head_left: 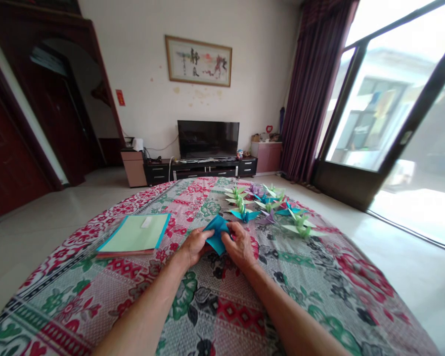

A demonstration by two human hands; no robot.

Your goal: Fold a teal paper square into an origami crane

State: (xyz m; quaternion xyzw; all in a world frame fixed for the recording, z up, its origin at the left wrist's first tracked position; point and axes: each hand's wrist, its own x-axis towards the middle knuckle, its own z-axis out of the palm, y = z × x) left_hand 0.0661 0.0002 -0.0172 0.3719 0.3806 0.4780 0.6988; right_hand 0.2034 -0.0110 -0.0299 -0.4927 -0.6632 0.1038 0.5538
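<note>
Holds one folded blue paper (218,236) over the middle of the cloth-covered bench (77,296), pinched in a narrow grip by left hand (197,245) and right hand (241,245). Points one corner far and one near, long way running near to far. Hides side edges under both hands. Shows one paper stack (128,236) left, one white slip (146,222) on top; far right, paper cranes (244,216), at least three blue, too crowded to count.

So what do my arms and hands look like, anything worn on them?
Your left hand and right hand are ungloved. The left forearm and right forearm are bare, with no sleeve, watch or bracelet showing.
</note>
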